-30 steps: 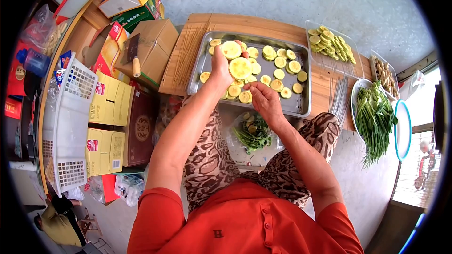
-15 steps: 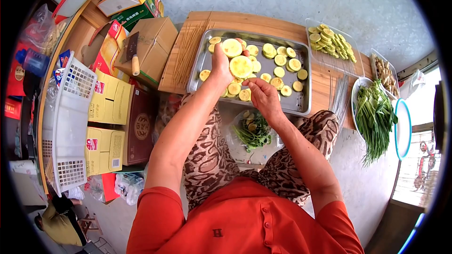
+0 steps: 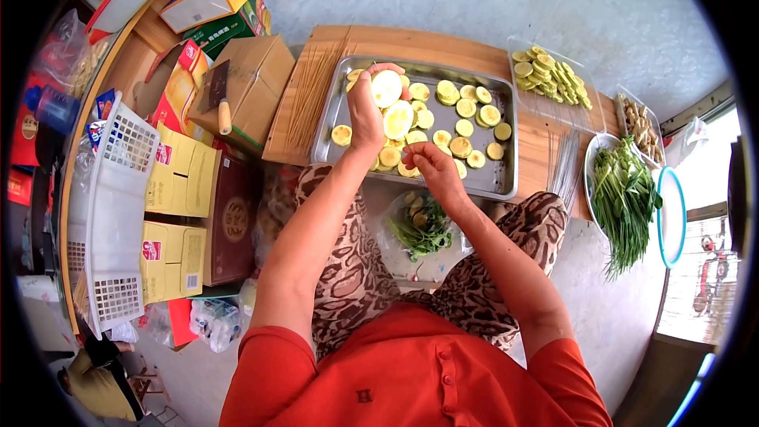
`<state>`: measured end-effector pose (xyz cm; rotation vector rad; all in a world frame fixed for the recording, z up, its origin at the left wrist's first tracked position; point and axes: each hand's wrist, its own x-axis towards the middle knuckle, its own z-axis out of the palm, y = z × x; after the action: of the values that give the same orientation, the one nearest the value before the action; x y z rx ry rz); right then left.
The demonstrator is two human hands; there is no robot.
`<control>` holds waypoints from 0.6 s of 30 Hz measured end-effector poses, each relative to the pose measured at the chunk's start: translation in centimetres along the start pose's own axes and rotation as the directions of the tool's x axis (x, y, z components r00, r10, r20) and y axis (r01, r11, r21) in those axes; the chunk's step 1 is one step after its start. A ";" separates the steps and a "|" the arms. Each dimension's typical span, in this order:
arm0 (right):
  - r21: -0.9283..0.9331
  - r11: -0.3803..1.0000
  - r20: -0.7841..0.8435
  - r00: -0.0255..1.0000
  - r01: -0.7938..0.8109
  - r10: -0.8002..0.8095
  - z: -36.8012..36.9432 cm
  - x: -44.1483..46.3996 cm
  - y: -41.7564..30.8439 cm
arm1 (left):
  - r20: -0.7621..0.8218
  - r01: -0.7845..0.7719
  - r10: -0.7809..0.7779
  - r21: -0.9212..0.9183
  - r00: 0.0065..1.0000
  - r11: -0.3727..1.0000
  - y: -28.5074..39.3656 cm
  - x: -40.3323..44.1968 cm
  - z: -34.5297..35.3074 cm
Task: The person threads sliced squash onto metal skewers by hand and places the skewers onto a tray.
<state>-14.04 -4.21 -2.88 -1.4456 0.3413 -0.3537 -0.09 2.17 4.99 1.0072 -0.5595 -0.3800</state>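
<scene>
Two large yellow-green slices (image 3: 387, 88) are held by my left hand (image 3: 364, 113), one above the other, over the left part of a metal tray (image 3: 512, 182). My right hand (image 3: 436, 170) is pinched just below and right of them, over the tray's near edge; whatever thin thing it holds is too small to name. Many round slices (image 3: 465, 108) lie spread in the tray. Thin wooden sticks (image 3: 310, 99) lie on the board left of the tray, and thin metal skewers (image 3: 563, 166) lie to its right.
A clear container of slices (image 3: 553, 79) stands at the back right, beside a bowl of green leafy stalks (image 3: 621, 198). Bagged greens (image 3: 423, 229) are below the tray. Boxes (image 3: 178, 170), a cleaver (image 3: 222, 103) and a white basket (image 3: 118, 213) are at left. A person (image 3: 95, 383) is at lower left.
The held slices have tilted slightly and moved a little left. My right hand has drawn slightly down and away from them. The whole view has shifted a little.
</scene>
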 end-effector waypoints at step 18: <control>-0.069 0.997 -0.088 0.996 0.027 -0.033 -1.1 -2.9 -2.9 | -0.151 0.343 -0.472 -0.505 0.869 0.792 -2.0 2.9 -6.1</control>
<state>-17.21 -4.23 -0.05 -1.5058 0.4069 -0.4356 5.75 3.77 1.44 0.6864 0.0215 -0.7176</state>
